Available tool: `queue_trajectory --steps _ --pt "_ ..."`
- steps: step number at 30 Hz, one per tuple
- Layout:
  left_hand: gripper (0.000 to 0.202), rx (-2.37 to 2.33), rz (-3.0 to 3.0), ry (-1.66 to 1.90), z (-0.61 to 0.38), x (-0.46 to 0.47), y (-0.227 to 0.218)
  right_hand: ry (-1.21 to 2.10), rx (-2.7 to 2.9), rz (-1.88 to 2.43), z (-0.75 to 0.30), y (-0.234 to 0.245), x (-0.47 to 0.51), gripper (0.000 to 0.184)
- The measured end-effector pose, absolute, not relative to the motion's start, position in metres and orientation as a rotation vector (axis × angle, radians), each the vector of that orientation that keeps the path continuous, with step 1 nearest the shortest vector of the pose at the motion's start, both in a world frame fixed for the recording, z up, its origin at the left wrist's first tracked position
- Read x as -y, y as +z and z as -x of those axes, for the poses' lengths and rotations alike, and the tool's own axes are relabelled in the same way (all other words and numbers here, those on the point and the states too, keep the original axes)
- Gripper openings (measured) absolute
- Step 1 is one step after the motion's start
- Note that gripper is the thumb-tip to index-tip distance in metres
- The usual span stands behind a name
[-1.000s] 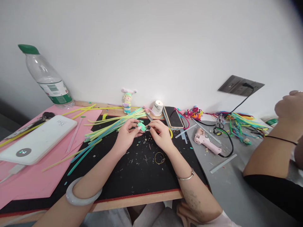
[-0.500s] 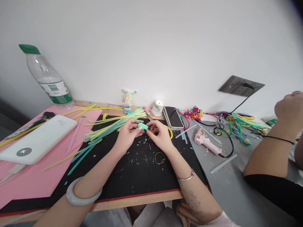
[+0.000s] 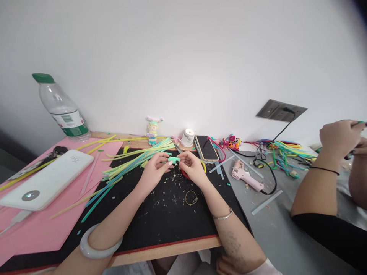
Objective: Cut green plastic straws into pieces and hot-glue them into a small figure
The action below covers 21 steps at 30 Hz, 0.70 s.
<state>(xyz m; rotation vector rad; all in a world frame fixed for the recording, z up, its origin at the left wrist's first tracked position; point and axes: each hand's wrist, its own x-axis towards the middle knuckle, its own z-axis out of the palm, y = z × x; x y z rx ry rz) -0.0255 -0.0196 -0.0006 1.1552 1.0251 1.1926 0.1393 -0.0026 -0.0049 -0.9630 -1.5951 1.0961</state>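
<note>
A small mint-green fuzzy piece [image 3: 173,159], like bundled pipe cleaner, is pinched between the fingertips of both hands. My left hand [image 3: 157,168] is closed on its left end, and my right hand [image 3: 191,166] grips its right end. Scissors [image 3: 204,167] with red and yellow handles lie beneath my right hand, partly hidden. Left of my hands spreads a bundle of yellow, blue and green pipe cleaners [image 3: 126,168]. Fuzz scraps and a thin yellow ring [image 3: 191,198] lie on the black mat [image 3: 160,221] below.
A small doll figure [image 3: 152,131], a white paper cup [image 3: 188,137] and a phone [image 3: 207,148] stand or lie along the wall. To the right are a pink glue gun [image 3: 246,175] and a co-worker's arm [image 3: 318,187]. On the left are a power bank [image 3: 48,179] and a bottle [image 3: 64,110].
The view has tilted up slightly, so things sit lower in the picture. The green piece has turned nearly level between my fingers. The co-worker's hand has shifted left, and their second hand shows.
</note>
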Motion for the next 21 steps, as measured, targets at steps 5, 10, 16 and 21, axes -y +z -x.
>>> queue_trajectory --steps 5,10,16,21 --pt "0.031 -1.018 -1.203 1.204 0.0268 0.0196 0.0006 1.257 1.520 0.903 -0.1395 -0.0074 0.0006 0.020" --pt "0.031 -1.034 -1.223 1.197 0.0264 0.0195 0.0017 1.287 1.448 0.877 -0.1384 -0.0078 0.0005 0.019" --pt "0.033 -1.014 -1.232 1.199 0.0240 0.0172 -0.0009 1.282 1.409 0.881 -0.1394 -0.0064 0.0001 0.018" --pt "0.031 -0.990 -1.257 1.199 0.0237 0.0118 -0.0075 1.277 1.378 0.884 -0.1400 -0.0093 -0.0017 0.017"
